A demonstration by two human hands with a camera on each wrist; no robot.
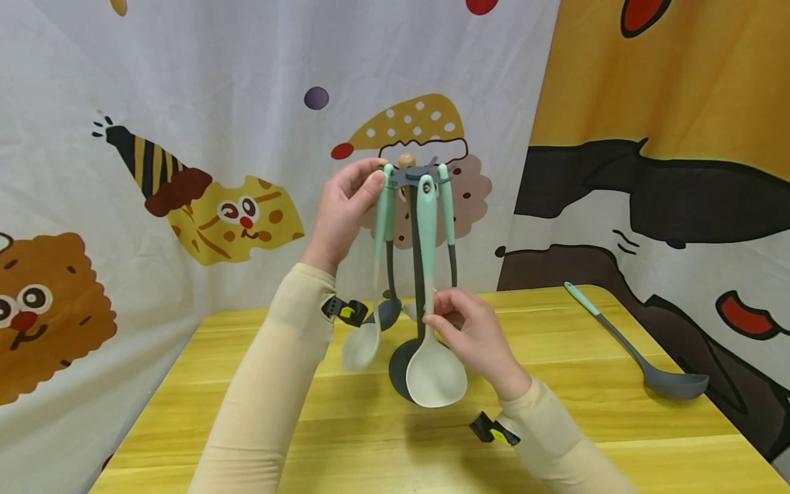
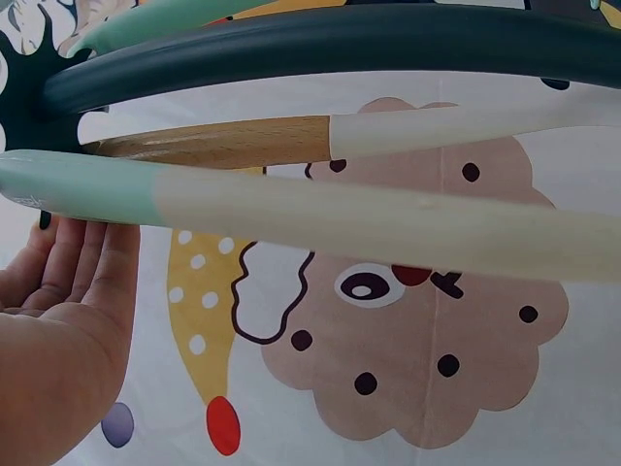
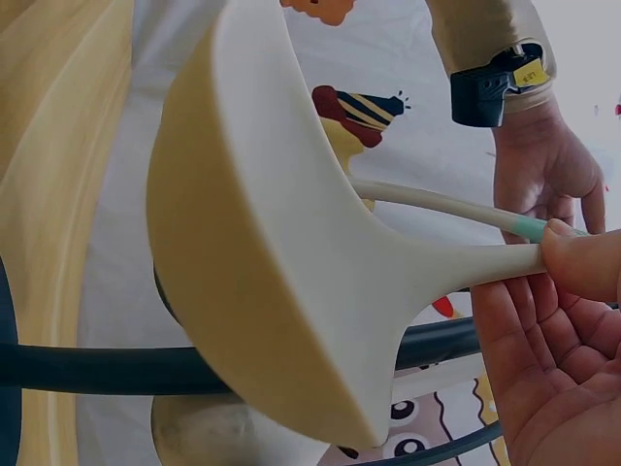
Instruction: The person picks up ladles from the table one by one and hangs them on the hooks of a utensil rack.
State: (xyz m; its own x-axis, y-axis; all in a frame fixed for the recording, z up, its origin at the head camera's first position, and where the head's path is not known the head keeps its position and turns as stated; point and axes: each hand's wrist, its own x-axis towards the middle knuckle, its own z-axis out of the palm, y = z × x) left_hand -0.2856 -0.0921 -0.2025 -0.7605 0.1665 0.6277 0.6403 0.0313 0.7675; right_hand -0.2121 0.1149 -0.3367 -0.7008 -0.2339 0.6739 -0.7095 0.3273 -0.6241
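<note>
A rotating utensil rack with a dark grey hooked top [image 1: 415,177] stands on the table with several mint-handled utensils hanging from it. Up at the rack's top left, my left hand [image 1: 347,206] pinches the upper handle end of a white spoon [image 1: 361,348]. Lower down, my right hand [image 1: 472,336] pinches the neck of a white ladle [image 1: 437,377], thumb in front and fingers behind. The ladle's mint handle hangs at the front hook. In the right wrist view its deep bowl [image 3: 272,243] fills the middle. Behind it is the dark rack post [image 1: 418,261].
A dark grey ladle [image 1: 673,381] with a mint handle lies at the table's right edge. Another dark utensil [image 1: 389,312] hangs at the rack's back left. The wooden table [image 1: 247,425] ends at a printed cloth [image 1: 259,82] behind.
</note>
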